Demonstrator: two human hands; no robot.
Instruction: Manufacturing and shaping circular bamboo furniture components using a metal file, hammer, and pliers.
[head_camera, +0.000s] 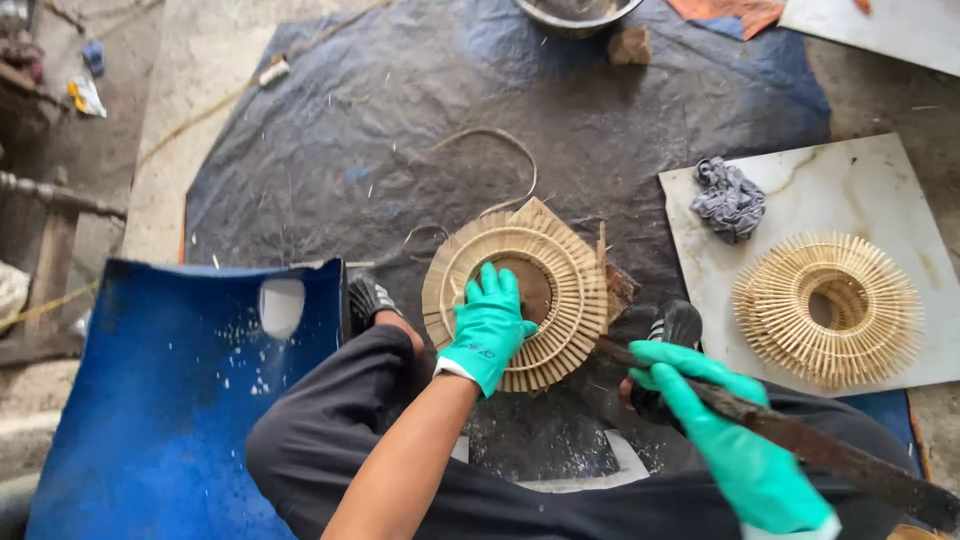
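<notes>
Bamboo ring (520, 300) on dark tarp (400, 150), pinned flat under left hand (487, 325), grip spread open. Likely light, stiff, brittle at slat tips. Right hand (735, 440) grip clamped on long blade (800, 440).

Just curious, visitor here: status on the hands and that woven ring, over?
Left hand pressed flat on ring. Right hand gripping long dark blade, tip near ring's edge. Second ring aside on slab.

A finished bamboo ring (827, 309) and crumpled grey rag (729, 199) lie on a pale slab (880, 180) at right; blue plastic sheet (150, 420) lower left.
</notes>
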